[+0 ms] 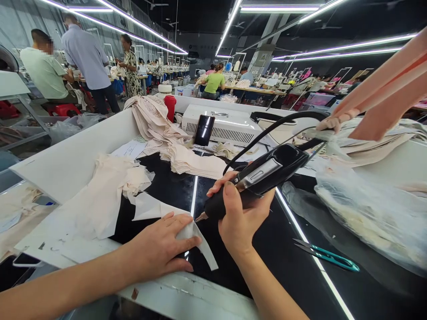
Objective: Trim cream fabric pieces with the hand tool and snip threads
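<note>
My right hand (245, 218) is wrapped round a black corded handheld tool (256, 173) with a narrow metal tip pointing down to the left. That tip meets or hovers just over the edge of a pale cloth piece (150, 206); I cannot tell which. Flat on the cloth, fingers stretched out, lies my left hand (163, 244). A curved strip of the cloth extends past its fingertips across the dark glossy tabletop (213, 262). To the right of my right hand lie teal thread snips (330, 255), blades pointing left.
Cream cloth pieces (100, 195) are heaped at left, and stacked cloth (193, 160) lies behind. A phone (204, 130) leans against a white vented box (220, 122). A plastic bag (370, 218) sits at right. Peach fabric (383, 89) hangs by the tool's cable. Several people work beyond.
</note>
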A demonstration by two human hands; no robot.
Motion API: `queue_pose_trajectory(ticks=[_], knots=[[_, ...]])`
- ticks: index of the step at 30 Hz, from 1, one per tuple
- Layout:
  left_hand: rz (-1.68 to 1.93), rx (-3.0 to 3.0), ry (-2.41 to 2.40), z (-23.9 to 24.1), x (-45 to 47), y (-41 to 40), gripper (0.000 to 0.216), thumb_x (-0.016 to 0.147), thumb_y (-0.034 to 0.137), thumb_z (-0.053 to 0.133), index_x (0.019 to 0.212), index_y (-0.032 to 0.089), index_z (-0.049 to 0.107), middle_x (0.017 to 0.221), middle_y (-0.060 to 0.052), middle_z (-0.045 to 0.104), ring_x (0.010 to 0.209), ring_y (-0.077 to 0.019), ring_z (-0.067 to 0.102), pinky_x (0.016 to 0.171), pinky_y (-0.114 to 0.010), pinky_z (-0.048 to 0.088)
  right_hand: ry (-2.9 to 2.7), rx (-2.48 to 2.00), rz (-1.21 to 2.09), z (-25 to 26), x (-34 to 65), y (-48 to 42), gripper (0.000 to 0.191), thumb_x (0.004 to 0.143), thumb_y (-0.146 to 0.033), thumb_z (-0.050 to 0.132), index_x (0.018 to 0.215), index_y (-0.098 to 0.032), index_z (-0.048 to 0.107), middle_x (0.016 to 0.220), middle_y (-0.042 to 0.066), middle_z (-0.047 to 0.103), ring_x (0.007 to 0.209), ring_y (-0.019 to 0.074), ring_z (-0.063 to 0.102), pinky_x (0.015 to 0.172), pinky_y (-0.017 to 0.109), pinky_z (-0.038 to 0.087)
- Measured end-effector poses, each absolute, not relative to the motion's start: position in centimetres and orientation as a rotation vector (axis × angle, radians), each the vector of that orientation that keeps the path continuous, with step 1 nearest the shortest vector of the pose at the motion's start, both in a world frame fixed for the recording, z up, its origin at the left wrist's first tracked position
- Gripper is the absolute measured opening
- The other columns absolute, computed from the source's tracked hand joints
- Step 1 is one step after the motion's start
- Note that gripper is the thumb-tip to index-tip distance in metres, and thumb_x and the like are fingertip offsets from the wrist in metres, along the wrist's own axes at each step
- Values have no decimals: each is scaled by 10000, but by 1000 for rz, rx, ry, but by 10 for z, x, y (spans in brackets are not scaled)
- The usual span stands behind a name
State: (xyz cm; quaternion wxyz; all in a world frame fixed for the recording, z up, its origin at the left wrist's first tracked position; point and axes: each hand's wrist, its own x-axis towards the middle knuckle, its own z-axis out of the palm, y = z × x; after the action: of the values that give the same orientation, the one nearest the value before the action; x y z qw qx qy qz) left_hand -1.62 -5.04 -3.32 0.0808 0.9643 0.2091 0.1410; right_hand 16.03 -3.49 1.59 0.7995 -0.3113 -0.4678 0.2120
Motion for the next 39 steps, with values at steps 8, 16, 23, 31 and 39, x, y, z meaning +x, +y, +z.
queue_pose_trajectory(ticks=[8,16,23,31,39], knots=[[424,2899,621,-34,-16,-50,523,945,486,690,1371,198,593,1456,-267,532,1360,-409,545,1065,-647,487,-1000,-662,428,20,160,-35,308,855,-146,719,1027,-279,502,831,-77,661,571,109,618,533,268,552],[439,2903,616,-37,-16,-51,542,940,487,697,1385,198,584,1455,-272,535,1366,-411,539,1062,-647,491,-1018,-676,436,14,159,-36,305,847,-147,713,1029,-280,507,849,-74,658,574,109,615,542,276,561],[419,2866,624,-39,-16,-50,550,937,501,697,1388,206,586,1483,-266,508,1396,-412,504,1096,-633,462,-1016,-717,432,16,158,-36,273,866,-172,703,1024,-274,505,823,-70,659,572,116,616,545,281,560],[480,2958,616,-54,-7,-40,543,994,619,537,1388,247,580,1462,-202,543,1358,-352,551,1105,-534,482,-940,-828,447,13,168,-33,344,798,-299,840,972,-243,550,790,-47,688,577,136,647,545,269,568],[388,2769,674,-32,-7,-23,393,1014,163,548,1406,166,525,1408,-110,627,1297,-209,607,1125,-315,470,-976,-975,346,21,183,-37,396,786,-464,828,963,-234,559,842,-11,715,608,182,674,643,343,583]])
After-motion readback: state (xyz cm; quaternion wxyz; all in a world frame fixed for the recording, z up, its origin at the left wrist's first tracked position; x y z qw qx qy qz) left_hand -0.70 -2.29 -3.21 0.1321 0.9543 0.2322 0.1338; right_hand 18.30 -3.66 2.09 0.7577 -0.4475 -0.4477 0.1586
